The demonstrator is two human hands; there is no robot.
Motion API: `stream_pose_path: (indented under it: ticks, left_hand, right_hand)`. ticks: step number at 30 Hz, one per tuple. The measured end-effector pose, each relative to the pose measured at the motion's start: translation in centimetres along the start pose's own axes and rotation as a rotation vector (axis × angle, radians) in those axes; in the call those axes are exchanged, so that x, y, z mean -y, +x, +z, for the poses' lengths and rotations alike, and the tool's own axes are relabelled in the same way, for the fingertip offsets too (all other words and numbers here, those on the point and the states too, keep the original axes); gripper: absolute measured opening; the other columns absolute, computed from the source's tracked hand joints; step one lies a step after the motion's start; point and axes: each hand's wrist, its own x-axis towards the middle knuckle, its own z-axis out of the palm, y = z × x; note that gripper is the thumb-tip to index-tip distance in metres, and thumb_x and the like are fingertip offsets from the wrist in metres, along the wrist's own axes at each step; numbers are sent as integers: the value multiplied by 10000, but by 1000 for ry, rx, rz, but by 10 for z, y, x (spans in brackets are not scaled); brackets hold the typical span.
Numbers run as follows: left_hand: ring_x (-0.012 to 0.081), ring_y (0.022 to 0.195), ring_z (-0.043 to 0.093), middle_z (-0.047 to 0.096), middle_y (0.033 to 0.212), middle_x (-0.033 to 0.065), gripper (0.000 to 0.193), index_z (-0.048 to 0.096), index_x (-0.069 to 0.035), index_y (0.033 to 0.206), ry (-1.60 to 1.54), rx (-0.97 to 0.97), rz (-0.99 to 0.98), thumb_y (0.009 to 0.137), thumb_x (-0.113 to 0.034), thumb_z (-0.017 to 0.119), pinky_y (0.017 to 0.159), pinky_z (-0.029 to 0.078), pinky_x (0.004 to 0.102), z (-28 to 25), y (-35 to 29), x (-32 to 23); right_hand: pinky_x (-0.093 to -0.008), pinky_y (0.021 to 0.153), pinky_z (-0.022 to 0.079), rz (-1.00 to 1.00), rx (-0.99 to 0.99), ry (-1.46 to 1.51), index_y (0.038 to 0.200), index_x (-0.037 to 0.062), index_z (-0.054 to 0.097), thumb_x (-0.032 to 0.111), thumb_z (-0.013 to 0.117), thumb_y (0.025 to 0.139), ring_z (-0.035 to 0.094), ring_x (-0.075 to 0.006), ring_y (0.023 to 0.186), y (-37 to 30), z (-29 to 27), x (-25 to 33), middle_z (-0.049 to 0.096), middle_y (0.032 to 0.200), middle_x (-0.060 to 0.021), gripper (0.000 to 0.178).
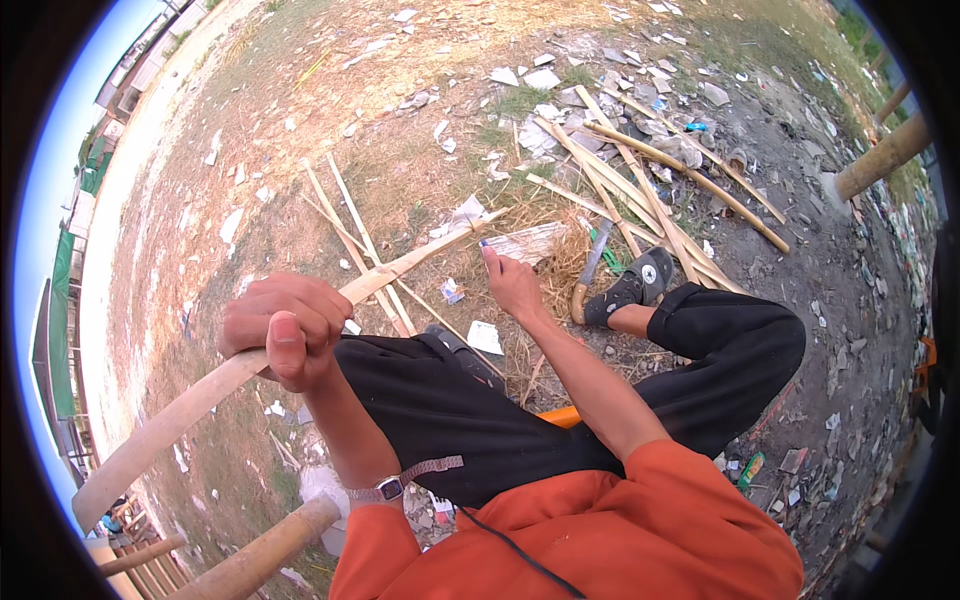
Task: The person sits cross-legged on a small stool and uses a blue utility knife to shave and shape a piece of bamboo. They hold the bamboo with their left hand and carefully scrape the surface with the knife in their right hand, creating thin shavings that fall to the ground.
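My left hand (290,330) is closed round a long, flat bamboo strip (410,262), which slants from the lower left up toward the middle. The strip's far end lies near a pale wooden block (527,243) on the ground. Beside that block is my right hand (515,285), with its fingers curled closed. A small blue-purple spot shows at its fingertips; what the hand holds, if anything, I cannot make out. A large knife (592,265) with a wooden handle rests against the ground, next to my dark shoe (640,285).
Several split bamboo strips (640,185) and a round bamboo pole (690,172) lie beyond my right foot. More thin strips (355,235) lie crossed ahead. Thick bamboo posts (885,160) stand at the right, another post (265,550) at lower left. Broken tiles and litter cover the ground.
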Motion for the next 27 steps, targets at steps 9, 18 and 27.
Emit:
stream_pose_path:
  ticks: [9, 18, 27]
  left_hand:
    - [120, 317, 394, 389, 412, 17, 262, 382, -36, 641, -80, -83, 26, 879, -10, 489, 301, 369, 272, 16, 3, 6]
    - [114, 320, 370, 391, 412, 13, 297, 388, -39, 618, -52, -113, -11, 890, -27, 506, 306, 358, 279, 7, 3, 0]
    - [137, 316, 404, 391, 410, 19, 378, 355, -54, 518, -60, 12, 9, 866, -23, 498, 318, 389, 278, 9, 1, -1]
  right_hand:
    - [-451, 525, 502, -98, -187, -764, 820, 63, 665, 481, 464, 933, 655, -347, 613, 46, -10, -97, 648, 663, -188, 477]
    - [-487, 707, 468, -17, -60, -217, 935, 19, 603, 454, 369, 967, 621, -424, 847, 12, -90, -1, 634, 805, -246, 496]
    - [-496, 577, 419, -224, -5, 257, 835, -10, 574, 331, 365, 993, 557, -449, 620, -107, -61, 99, 530, 609, -265, 430]
